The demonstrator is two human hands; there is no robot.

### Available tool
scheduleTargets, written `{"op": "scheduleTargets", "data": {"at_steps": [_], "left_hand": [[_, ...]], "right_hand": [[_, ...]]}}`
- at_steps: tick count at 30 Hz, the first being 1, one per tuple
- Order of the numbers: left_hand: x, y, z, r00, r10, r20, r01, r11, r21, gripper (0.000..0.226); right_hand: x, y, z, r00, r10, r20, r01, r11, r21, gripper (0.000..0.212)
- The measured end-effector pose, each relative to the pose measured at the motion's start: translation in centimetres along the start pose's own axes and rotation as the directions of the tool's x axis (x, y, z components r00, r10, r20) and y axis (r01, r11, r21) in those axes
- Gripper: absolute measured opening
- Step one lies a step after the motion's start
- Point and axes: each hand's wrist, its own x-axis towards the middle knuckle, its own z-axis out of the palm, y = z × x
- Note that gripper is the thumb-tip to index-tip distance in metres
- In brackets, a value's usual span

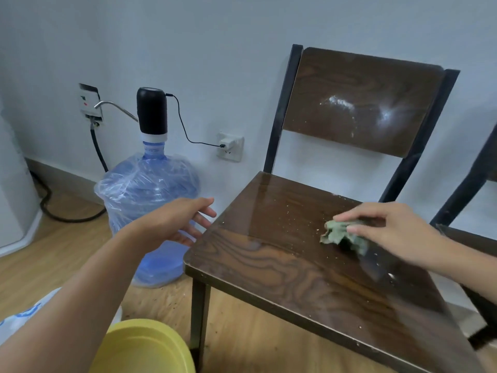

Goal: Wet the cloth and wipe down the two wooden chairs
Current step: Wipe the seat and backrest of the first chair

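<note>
Head view: a person faces a wooden chair [309, 265].
Cloth: a crumpled green cloth [341, 234] lies on the seat's right half.
Right hand: the right hand [387, 232] presses down on the cloth, fingertips pinching it.
Left hand: the left hand [185, 219] hovers spread and empty beside the seat's left edge, farther from the cloth.
Second chair: second chair [473, 238] stands just right.

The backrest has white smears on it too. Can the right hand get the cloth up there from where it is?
Probably yes. The right hand presses the cloth on the seat, and nothing stands between it and the smeared backrest directly above.
</note>
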Motion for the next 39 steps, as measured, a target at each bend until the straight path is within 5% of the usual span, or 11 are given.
{"op": "scheduleTargets", "data": {"at_steps": [3,7,11,16,22,25,27,31,36,39], "left_hand": [[0.5,0.5,0.9,1.0,-0.006,-0.005,0.005,0.999,-0.051,0.048],[1.9,0.9,2.6,1.0,-0.003,-0.012,0.002,0.996,-0.086,0.044],[3.1,0.5,3.1,0.999,-0.028,-0.027,0.025,0.994,-0.111,0.041],[3.0,0.1,2.7,0.999,-0.035,0.01,0.035,0.997,-0.069,0.051],[2.0,-0.3,1.8,0.993,-0.037,0.108,0.034,0.999,0.034,0.068],[1.5,-0.3,1.7,0.995,-0.026,0.098,0.021,0.999,0.05,0.068],[1.0,-0.1,2.1,0.996,-0.03,0.087,0.025,0.998,0.064,0.064],[0.1,0.5,2.6,0.998,-0.006,0.068,0.003,0.999,0.046,0.056],[0.1,0.2,2.3,0.995,-0.013,0.095,0.009,0.999,0.034,0.067],[-0.3,0.3,2.5,0.994,-0.018,0.104,0.019,1.0,-0.005,0.064]], "right_hand": [[6.3,4.5,0.4,0.939,0.243,-0.242,-0.279,0.951,-0.129,0.024],[11.3,3.4,4.9,0.916,0.248,-0.316,-0.272,0.962,-0.035,0.022],[10.0,-3.4,8.8,0.99,-0.034,-0.14,0.033,0.999,-0.007,0.026],[0.8,-6.1,8.9,0.948,-0.318,-0.002,0.318,0.946,0.069,0.031],[-4.2,-4.8,2.9,0.926,-0.245,0.286,0.215,0.967,0.135,0.03],[1.3,-0.1,0.6,1.0,-0.009,-0.018,0.009,1.0,-0.007,0.025],[6.0,3.4,0.0,0.961,0.145,-0.234,-0.166,0.983,-0.072,0.022],[9.9,5.5,3.3,0.9,0.249,-0.358,-0.265,0.964,0.004,0.021],[4.7,-0.2,6.3,0.986,-0.061,-0.156,0.055,0.998,-0.044,0.023],[-1.6,-3.4,6.3,0.964,-0.263,-0.028,0.262,0.965,-0.018,0.025]]}}
